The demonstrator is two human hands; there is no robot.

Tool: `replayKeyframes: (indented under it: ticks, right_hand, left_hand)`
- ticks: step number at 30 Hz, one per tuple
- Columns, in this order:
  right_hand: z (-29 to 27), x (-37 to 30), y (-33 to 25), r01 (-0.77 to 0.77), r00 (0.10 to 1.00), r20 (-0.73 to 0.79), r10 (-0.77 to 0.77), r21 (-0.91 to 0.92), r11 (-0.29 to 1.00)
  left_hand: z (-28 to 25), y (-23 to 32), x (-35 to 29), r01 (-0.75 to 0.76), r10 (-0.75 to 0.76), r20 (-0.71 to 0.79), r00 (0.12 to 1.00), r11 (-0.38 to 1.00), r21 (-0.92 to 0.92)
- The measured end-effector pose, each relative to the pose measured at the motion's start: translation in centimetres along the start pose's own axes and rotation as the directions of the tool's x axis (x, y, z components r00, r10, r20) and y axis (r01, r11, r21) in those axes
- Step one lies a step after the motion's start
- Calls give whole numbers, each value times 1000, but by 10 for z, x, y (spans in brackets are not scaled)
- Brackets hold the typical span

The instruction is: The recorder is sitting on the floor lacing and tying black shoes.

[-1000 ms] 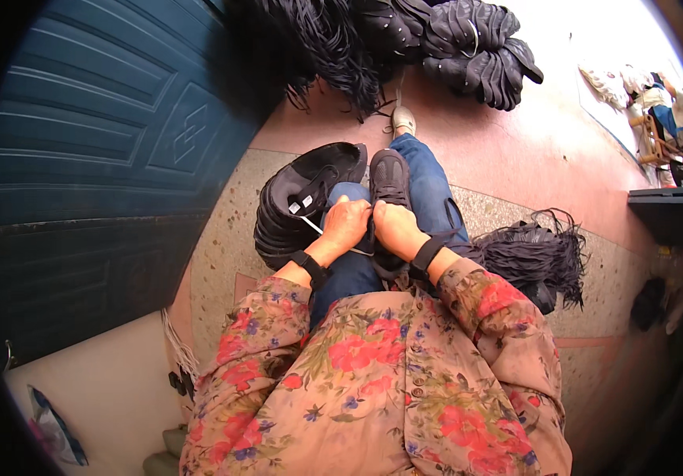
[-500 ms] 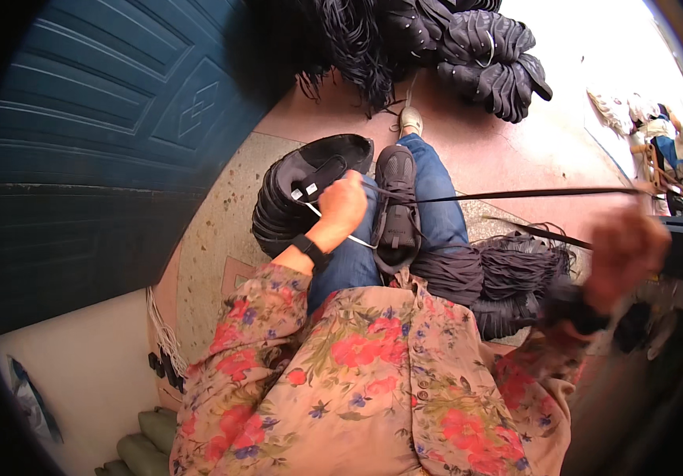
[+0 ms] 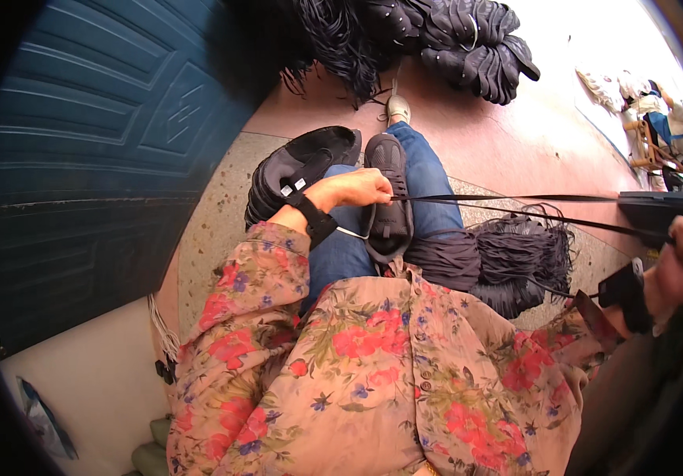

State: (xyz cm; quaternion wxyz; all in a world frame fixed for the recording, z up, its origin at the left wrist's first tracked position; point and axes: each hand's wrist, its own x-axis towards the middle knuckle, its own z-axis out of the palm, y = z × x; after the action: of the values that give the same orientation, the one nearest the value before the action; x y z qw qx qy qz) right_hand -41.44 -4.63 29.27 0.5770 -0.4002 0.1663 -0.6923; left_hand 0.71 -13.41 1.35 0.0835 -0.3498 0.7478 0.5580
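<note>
A dark grey shoe upper (image 3: 390,228) rests lengthwise across my lap, toe pointing away from me. My left hand (image 3: 361,188) lies over its lacing area, fingertips pinched on a black shoelace. Two long strands of the shoelace (image 3: 532,208) stretch tight from there toward the right. At the far right edge my right hand (image 3: 681,242) is closed around their outer part, and some of it is cut off by the picture's dark rim. A thin white cord (image 3: 351,232) shows beside the shoe upper, below my left wrist.
Nested black shoe uppers (image 3: 264,190) stand left of my legs. Bundled dark laces (image 3: 508,258) lie by my right thigh. More strung uppers (image 3: 476,55) and hanging laces (image 3: 341,47) are ahead. A blue panelled door (image 3: 111,159) closes off the left. Bags (image 3: 663,127) sit far right.
My left hand has moved right, from beside the stacked uppers onto the shoe's lacing. My right hand has swung farther out to the right and slightly nearer, drawing the shoelace strands long.
</note>
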Motion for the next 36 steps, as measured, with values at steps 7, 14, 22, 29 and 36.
replayKeyframes:
  ticks: [7,14,22,29,36]
  right_hand:
    - [-77,-18,192,-777,613,-707,352,-460,429]
    - [-6,-76,320,-219,755,-64,653,-963,159]
    - [-4,-82,354,-401,705,-224,673,-909,118]
    - [-2,-89,375,-57,864,-59,500,-998,-20]
    - [-12,-77,374,-109,850,-54,524,-991,75]
  left_hand:
    - [-68,24,-117,-390,101,-421,901,615,-686]
    - [-154,-14,-271,-896,-253,-910,327,224,-384]
    - [-30,-24,-123,-209,-537,-617,576,633,-746]
    - [50,17,-35,1,-495,-360,790,589,-808]
    - [74,36,2,386,-154,-677,719,900,205]
